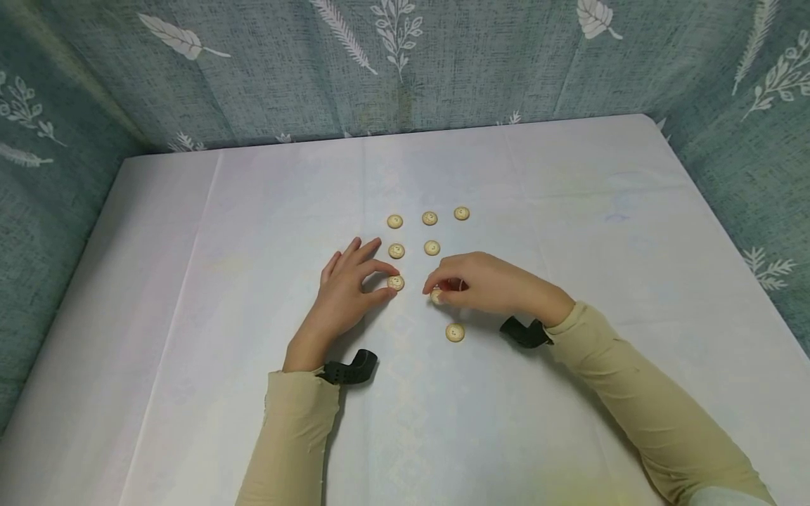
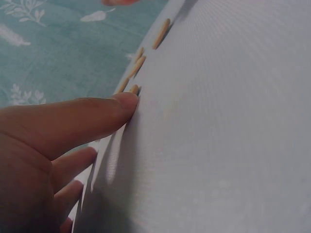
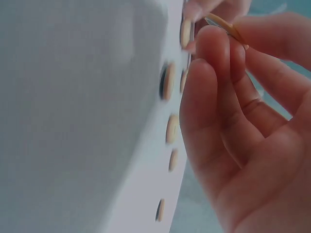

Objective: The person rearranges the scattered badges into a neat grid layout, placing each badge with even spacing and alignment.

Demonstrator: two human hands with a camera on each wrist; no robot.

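Observation:
Near the middle of the table, my left hand point(image 1: 344, 292) pinches a round wooden button point(image 1: 395, 282) between thumb and forefinger, its other fingers spread out. In the left wrist view the thumb point(image 2: 104, 114) partly covers that button point(image 2: 134, 89). To the right, my right hand point(image 1: 484, 283) holds another wooden button point(image 1: 436, 296) between thumb and fingertips. The right wrist view shows this held button point(image 3: 226, 27) tilted, above the tabletop. Just below the right hand lies a loose button point(image 1: 455, 332).
Beyond the hands, two buttons point(image 1: 396, 251) point(image 1: 432, 247) form a row, with a row of three buttons point(image 1: 429, 218) farther back. A pale cloth covers the table point(image 1: 209, 337). Green leaf-patterned curtains point(image 1: 266, 77) stand along its back and sides.

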